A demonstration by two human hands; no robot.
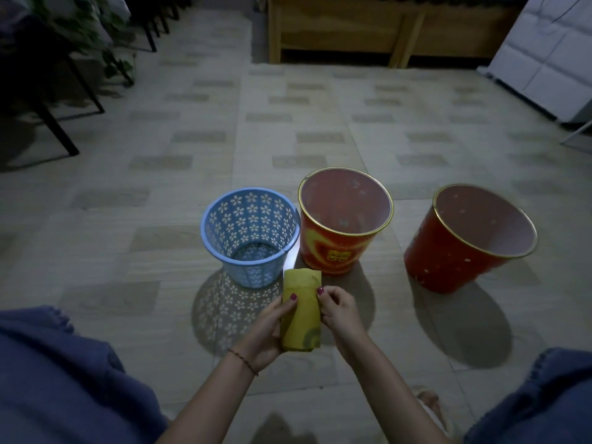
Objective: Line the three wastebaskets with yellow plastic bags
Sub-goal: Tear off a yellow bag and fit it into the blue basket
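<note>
A roll of yellow plastic bags is held upright in front of me. My left hand grips its left side from below, thumb on the front. My right hand pinches the roll's right edge near the top. On the tiled floor beyond stand three unlined wastebaskets: a blue perforated basket with flower cut-outs, a red and yellow gold-rimmed bucket touching it on the right, and a red gold-rimmed bucket standing apart at the far right.
My blue-clad knees frame the lower corners. A wooden bed frame stands at the back, black chair legs and a plant at the left, a white quilted panel at the right. Tiled floor surrounds the baskets.
</note>
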